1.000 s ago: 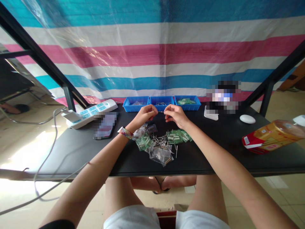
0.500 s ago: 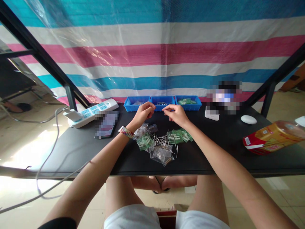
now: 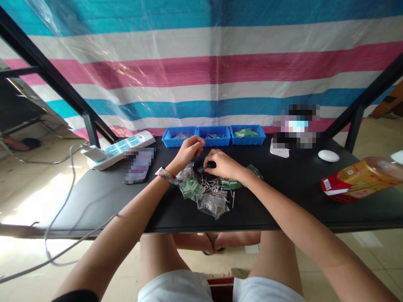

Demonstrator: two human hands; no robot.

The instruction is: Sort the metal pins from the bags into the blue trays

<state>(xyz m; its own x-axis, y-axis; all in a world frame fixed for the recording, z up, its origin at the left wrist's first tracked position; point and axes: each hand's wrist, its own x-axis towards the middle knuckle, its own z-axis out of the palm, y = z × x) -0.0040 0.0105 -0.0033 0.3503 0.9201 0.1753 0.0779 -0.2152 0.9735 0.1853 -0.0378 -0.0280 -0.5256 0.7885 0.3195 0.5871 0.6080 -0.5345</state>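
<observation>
Pins (image 3: 215, 184) and green packets (image 3: 190, 188) lie heaped on the black table (image 3: 176, 218) between your forearms, probably so that either hand reaches them easily. In the head view, your right hand (image 3: 224, 163) arches over the heap's far edge, thumb and forefinger curved toward each other; at this size, you cannot tell whether they grip anything. Your left hand (image 3: 190, 150) hovers before the blue trays (image 3: 217, 143), fingers curled inward, hiding whatever may be between them. The three trays stand side by side, showing clear plastic, pins and green packets, seemingly to keep kinds apart. Your power strip (image 3: 126, 147) and bottle (image 3: 355, 180) sit well aside, presumably leaving the middle free.
</observation>
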